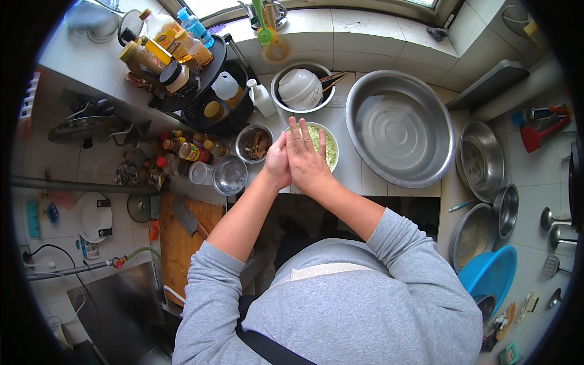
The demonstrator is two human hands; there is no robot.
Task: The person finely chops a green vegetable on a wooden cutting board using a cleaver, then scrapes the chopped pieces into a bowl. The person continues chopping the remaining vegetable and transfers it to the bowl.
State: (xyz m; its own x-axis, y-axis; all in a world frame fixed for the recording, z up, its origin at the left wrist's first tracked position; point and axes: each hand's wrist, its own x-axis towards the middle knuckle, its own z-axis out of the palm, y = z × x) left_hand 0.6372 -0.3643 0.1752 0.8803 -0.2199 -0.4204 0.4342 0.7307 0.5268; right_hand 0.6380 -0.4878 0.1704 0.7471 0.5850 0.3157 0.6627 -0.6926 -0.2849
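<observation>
My left hand (pixel 277 164) and my right hand (pixel 306 153) are pressed together above the near left side of a white bowl (pixel 336 148). Pale green chopped vegetable (pixel 329 150) fills the bowl and is partly covered by my right hand. The right hand lies uppermost, its back showing and its fingers extended. Most of the left palm is hidden under it, so whether anything is between the palms cannot be seen. Just left of my hands stands a steel bowl with dried spices (pixel 256 145). A clear empty-looking bowl (pixel 230 175) is nearer to me.
A wide metal basin (pixel 392 132) with water stands to the right. Behind my hands, a metal bowl (pixel 279 102) holds white bowls and chopsticks. Bottles (pixel 194 150) crowd the left, near a cleaver (pixel 185 218) on a wooden board (pixel 175 246). A blue basin (pixel 506 273) leans at right.
</observation>
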